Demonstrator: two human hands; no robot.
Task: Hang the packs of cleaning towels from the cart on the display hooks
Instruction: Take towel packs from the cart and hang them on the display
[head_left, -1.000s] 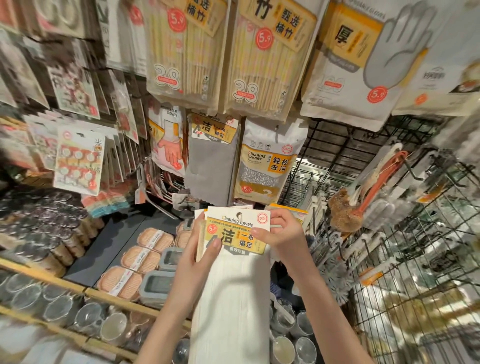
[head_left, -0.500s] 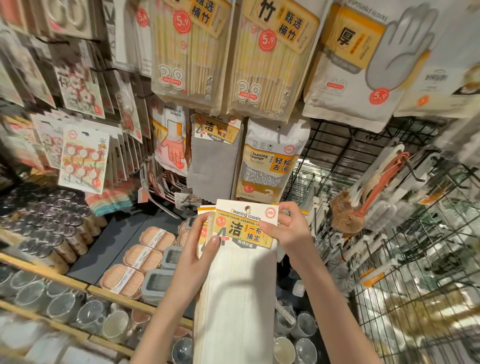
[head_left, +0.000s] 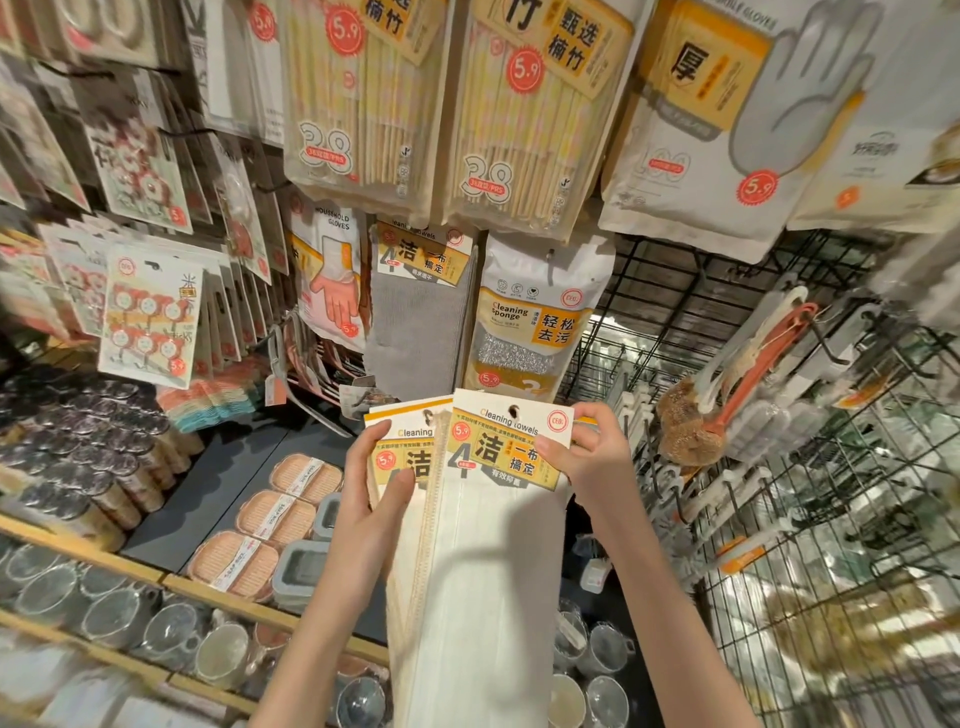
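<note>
**2 towel packs held below the hanging display**

Left hand (head_left: 371, 499) grips the rear pack of cleaning towels (head_left: 402, 457), thumb across the header card, fingers curled behind its left edge. Right hand (head_left: 587, 457) pinches the right edge of the front pack of cleaning towels (head_left: 498, 545) at its header card, thumb on the printed face. The 2 packs overlap, the front one covering most of the rear one's right side; both are held in the air, touching no hook.

Surroundings: shop aisle. Ahead, a wall of hung goods: 2 chopstick packs (head_left: 509, 114) marked 38 at top, a glove pack (head_left: 727, 119) to their right, a household gloves pack (head_left: 332, 275), a grey towel pack (head_left: 421, 306) and a cleaning sponge pack (head_left: 535, 317) in the row below. Black wire grid panel (head_left: 691, 322) right of the sponge pack, bare there. Wire rack (head_left: 831, 519) at right carries brushes. Lower left, a wooden-edged shelf (head_left: 218, 587) with soap boxes (head_left: 275, 514) and glass cups (head_left: 171, 634).

Orientation: each held pack has its long axis running vertically, header card and punched hang hole at the top toward the display, white cloth trailing down to the bottom edge of view. Printed faces toward the camera.
</note>
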